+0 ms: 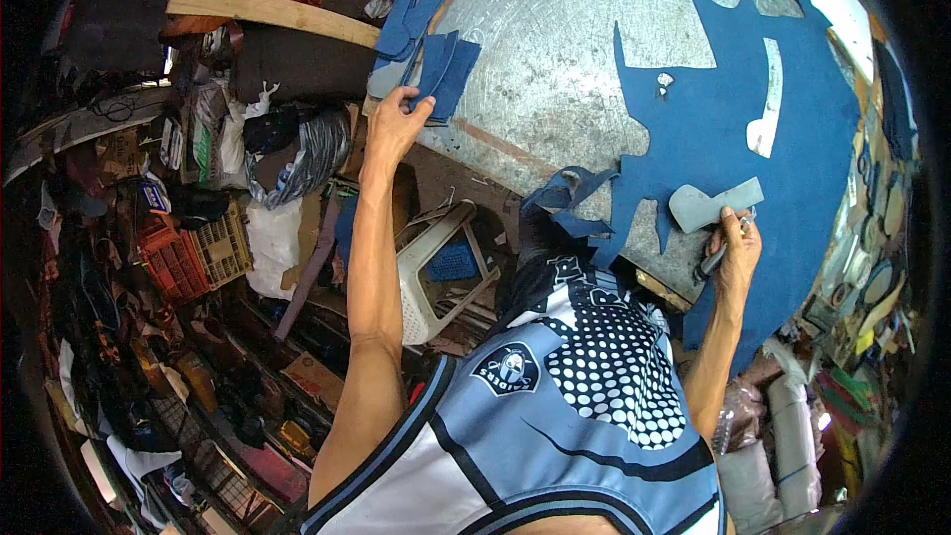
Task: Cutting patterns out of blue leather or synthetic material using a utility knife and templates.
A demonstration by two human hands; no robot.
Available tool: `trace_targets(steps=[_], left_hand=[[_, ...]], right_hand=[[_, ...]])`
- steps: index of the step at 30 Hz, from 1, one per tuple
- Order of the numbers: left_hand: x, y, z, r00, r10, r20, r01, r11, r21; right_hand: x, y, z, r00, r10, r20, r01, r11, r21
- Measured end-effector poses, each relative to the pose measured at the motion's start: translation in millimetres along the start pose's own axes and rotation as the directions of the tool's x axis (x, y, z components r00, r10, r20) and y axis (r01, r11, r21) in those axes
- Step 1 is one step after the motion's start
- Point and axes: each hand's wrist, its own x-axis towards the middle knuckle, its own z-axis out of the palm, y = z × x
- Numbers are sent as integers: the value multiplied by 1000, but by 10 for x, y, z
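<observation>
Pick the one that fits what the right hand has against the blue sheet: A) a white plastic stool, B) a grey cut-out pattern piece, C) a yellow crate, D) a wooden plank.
B: the right hand presses a grey pattern piece flat on the blue sheet while also gripping a slim tool; the left hand is far off, at the stack of blue cut pieces.

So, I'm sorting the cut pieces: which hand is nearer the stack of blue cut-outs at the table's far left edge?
Left. The left hand touches the stack of blue cut-outs; the right hand is far across the table, by the grey pattern piece.
</observation>
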Motion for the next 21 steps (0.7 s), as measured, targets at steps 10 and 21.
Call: trace_targets(steps=[10,21], left_hand=[[-7,-20,176,972,213,-96,-180,946,268],[153,-230,-86,990,-92,108,119,954,-275]], right_hand=[[68,50,22,1000,26,-9,-26,999,19],[90,110,-14,999,33,7,-33,999,-3]])
